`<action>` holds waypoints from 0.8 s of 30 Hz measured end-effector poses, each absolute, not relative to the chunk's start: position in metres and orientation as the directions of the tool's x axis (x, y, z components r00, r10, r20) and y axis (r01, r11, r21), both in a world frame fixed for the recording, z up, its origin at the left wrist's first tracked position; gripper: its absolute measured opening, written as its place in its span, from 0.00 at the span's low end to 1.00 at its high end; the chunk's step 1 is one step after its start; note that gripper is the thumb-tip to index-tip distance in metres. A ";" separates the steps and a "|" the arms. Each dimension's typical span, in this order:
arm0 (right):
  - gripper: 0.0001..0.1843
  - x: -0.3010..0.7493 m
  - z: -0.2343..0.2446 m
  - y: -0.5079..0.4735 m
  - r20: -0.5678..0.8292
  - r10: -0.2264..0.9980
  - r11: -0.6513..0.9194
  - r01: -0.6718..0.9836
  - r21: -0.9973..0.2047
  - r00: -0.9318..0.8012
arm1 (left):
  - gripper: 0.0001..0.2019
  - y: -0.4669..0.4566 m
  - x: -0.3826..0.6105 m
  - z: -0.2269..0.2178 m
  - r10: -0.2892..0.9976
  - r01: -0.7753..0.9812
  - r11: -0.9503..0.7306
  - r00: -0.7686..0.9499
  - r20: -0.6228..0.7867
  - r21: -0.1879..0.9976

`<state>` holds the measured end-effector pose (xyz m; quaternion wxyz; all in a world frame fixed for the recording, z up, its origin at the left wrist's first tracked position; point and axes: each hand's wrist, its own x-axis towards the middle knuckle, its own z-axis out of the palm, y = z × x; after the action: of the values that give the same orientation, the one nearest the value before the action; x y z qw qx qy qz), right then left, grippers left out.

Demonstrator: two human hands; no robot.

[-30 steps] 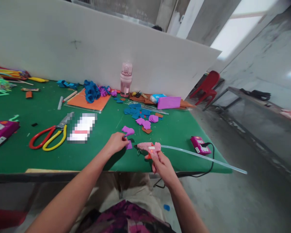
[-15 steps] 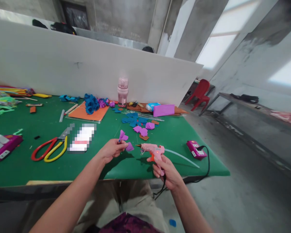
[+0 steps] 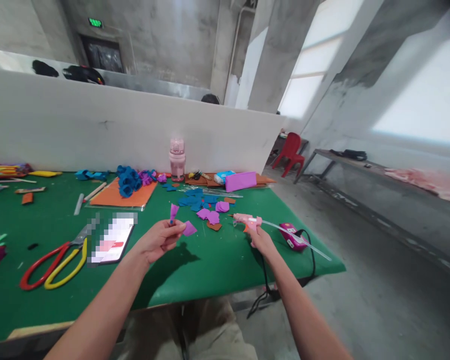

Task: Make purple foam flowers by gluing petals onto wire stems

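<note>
My left hand (image 3: 160,239) is closed in a pinch on small purple felt pieces: a rolled piece (image 3: 173,212) stands up above the fingers, and a flat petal-like piece (image 3: 189,228) sticks out to the right. My right hand (image 3: 261,240) is wrapped round the handle of a pink glue gun (image 3: 247,220), its nozzle pointing left. A long clear glue stick (image 3: 296,239) trails from the gun's back toward the right. Beyond my hands lie loose purple felt pieces (image 3: 213,217), blue felt pieces (image 3: 195,200) and a brown piece (image 3: 214,226).
Scissors (image 3: 56,265) and a phone (image 3: 116,242) lie left on the green table (image 3: 210,270). Blue felt rolls (image 3: 129,181) rest on an orange sheet (image 3: 105,196). A pink bottle (image 3: 177,162) stands before the white partition (image 3: 135,125). A corded power strip (image 3: 293,237) is at right.
My right hand has carried the glue gun away to the right, toward the power strip. My left hand still holds the purple felt, now farther from the nozzle. The view has tilted up.
</note>
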<state>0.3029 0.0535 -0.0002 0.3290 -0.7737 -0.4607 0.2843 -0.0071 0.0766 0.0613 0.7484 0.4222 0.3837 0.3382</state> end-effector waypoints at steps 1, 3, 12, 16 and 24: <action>0.19 0.305 -0.002 0.056 -0.125 0.897 -0.371 0.566 -0.736 0.424 | 0.15 0.080 -0.008 0.062 0.832 -0.182 0.407 0.479 -0.280 0.895; 0.19 0.307 -0.003 0.058 -0.095 0.890 -0.387 0.627 -0.676 0.447 | 0.14 0.088 -0.009 0.065 0.834 -0.188 0.388 0.487 -0.258 0.902; 0.17 0.274 0.028 0.053 0.328 0.851 -0.066 0.703 -0.708 0.410 | 0.15 0.125 -0.021 0.079 0.879 -0.237 0.303 0.443 -0.175 0.923; 0.15 0.222 0.042 0.079 0.403 0.823 0.233 0.409 -0.882 0.401 | 0.16 0.146 -0.028 0.086 0.915 -0.327 0.227 0.395 -0.085 0.917; 0.23 0.145 0.027 0.146 0.235 0.943 0.281 -0.185 -0.942 0.237 | 0.17 0.160 -0.038 0.058 0.917 -0.228 0.192 0.387 -0.092 0.954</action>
<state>0.1448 0.1456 0.0265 0.6633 -0.4227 -0.4480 0.4251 -0.0382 0.1600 0.0584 0.6825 0.4772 0.3611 0.4196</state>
